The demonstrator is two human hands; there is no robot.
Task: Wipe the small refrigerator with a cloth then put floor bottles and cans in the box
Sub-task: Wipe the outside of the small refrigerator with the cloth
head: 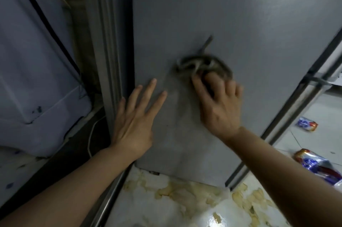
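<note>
We are pressing our right hand (220, 104) against the grey side of the refrigerator (222, 14), its fingers curled around a bunched dark cloth (201, 65) and pinning it to the panel about midway up. The cloth is blurred, and a thin strand of it is trailing upward along the panel. We are laying our left hand (134, 125) flat on the same panel, near its left edge and lower down, with the fingers straight and spread and holding nothing; it is sitting just beside the right hand without touching it.

The panel between the two hands is looking dull and smudged. Along the refrigerator's left edge a grey frame strip (108, 60) is running from top to bottom, and past it a pale appliance (27, 60) is standing with a black cable (51, 28) crossing its face and a thin white cord (90, 138) hanging near its lower corner. At the refrigerator's right edge, dark metal bars (288, 112) are slanting down to the floor.

Below the refrigerator's bottom edge the white tiled floor (166, 213) is carrying yellowish patches (185, 192). To the right on the floor, a crushed can (307, 125) in blue, white and red is lying near the bars, and a crumpled shiny wrapper (318, 165) in similar colours is lying nearer to us, beside our right forearm.
</note>
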